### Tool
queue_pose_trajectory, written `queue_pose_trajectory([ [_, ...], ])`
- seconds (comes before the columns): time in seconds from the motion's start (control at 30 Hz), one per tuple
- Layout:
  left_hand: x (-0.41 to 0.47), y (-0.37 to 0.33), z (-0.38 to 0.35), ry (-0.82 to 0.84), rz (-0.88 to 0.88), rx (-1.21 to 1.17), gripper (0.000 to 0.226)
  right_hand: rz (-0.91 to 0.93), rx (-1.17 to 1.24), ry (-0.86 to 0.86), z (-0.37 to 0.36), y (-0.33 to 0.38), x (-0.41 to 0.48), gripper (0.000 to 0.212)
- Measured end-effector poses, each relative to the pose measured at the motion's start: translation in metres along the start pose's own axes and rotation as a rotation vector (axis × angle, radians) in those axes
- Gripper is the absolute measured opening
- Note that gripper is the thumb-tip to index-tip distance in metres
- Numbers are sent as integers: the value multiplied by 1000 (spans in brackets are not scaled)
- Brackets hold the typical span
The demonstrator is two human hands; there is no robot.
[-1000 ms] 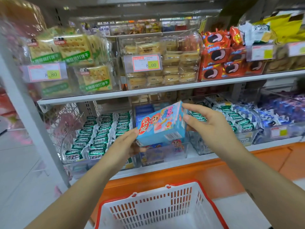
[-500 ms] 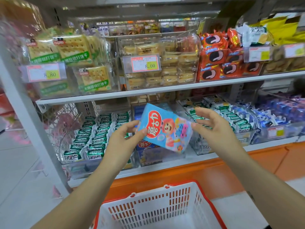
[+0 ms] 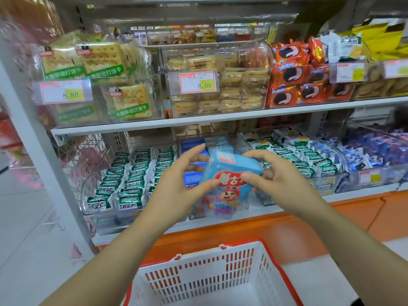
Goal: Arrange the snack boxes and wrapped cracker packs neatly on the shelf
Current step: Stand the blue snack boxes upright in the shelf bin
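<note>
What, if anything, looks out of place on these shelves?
On the upper shelf, a white pack and a small orange pack lie jumbled with the heaped red cookie packs, not in rows.

Clear snack bins (image 3: 254,62) on white shelf (image 3: 220,120)

At ten o'clock the left price tag (image 3: 63,92) reads 8.80; at twelve o'clock the middle price tag (image 3: 197,82) reads 8.00. The blue snack box (image 3: 229,166) shows 古 on its red badge.

I saw a white shelf (image 3: 136,125) by a grey post (image 3: 26,111), an orange base (image 3: 287,237) below, and a pale shiny floor (image 3: 24,228).
</note>
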State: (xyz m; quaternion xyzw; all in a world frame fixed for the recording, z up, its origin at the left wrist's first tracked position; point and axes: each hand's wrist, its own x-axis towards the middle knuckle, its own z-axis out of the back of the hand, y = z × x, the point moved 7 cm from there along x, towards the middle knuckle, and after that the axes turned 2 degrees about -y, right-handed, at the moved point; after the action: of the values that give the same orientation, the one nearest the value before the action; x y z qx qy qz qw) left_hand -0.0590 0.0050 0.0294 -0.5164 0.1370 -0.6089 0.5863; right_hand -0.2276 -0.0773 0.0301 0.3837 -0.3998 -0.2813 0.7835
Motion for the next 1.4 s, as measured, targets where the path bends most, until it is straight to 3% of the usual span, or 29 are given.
queue_pose_trajectory([
  [0.17, -8, 41, -1, 98, 220, -147, 41, -188, 303, -181, 18, -40, -2, 19],
  [0.3, -11, 50, 2, 59, 278, -245, 35, -269, 391, -142, 12, -54, -5, 21],
  [0.4, -8, 44, 7, 7, 203, -236, 34, -334, 528, -66, 8, -53, -7, 37],
  [0.57, -12, 23, 14, -64, -146, 127, 50, -330, 693, 15, 2, -43, -8, 45],
  [0.7, -19, 27, 19, -124, -334, 294, 53, -253, 596, 86, 1, -37, -12, 58],
  [0.97, -28, 44, 19, -109, -316, 390, 56, -238, 346, 120, -9, -42, -19, 52],
  [1.07, -22, 43, 22, -77, -248, 346, 50, -243, 379, 60, -6, -38, -16, 48],
  [1.23, -15, 33, 20, -59, -27, 111, 32, -221, 255, 104, -2, -35, -11, 62],
  [1.33, -9, 41, 14, -52, 78, 0, 31, -229, 197, 54, 3, -36, -10, 48],
  [1.4, -5, 48, 10, -50, 137, -34, 42, -217, 135, 4, 7, -37, -10, 38],
])
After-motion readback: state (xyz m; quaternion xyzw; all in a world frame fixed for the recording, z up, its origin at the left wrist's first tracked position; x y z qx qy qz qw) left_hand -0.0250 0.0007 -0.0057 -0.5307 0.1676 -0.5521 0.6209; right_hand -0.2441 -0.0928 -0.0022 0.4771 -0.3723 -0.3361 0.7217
